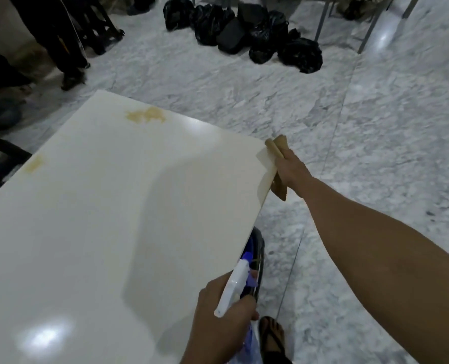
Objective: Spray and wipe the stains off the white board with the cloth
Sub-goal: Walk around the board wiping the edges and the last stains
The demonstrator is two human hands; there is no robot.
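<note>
While the white board [108,206] fills the left and centre of the frame, its right edge is gripped, together with a tan cloth [277,153], by the right hand [291,169]. A spray bottle [234,287] is clasped by the left hand [218,324] at lower centre. Two brown stains [146,115] are seen near the board's upper edge.

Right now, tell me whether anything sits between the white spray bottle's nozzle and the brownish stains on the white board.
Nothing visible does. The left hand holds the white spray bottle at the white board's near edge; bare board runs to the far brownish stain and the left-edge stain. The right hand holds the tan cloth at the right edge, aside.
</note>
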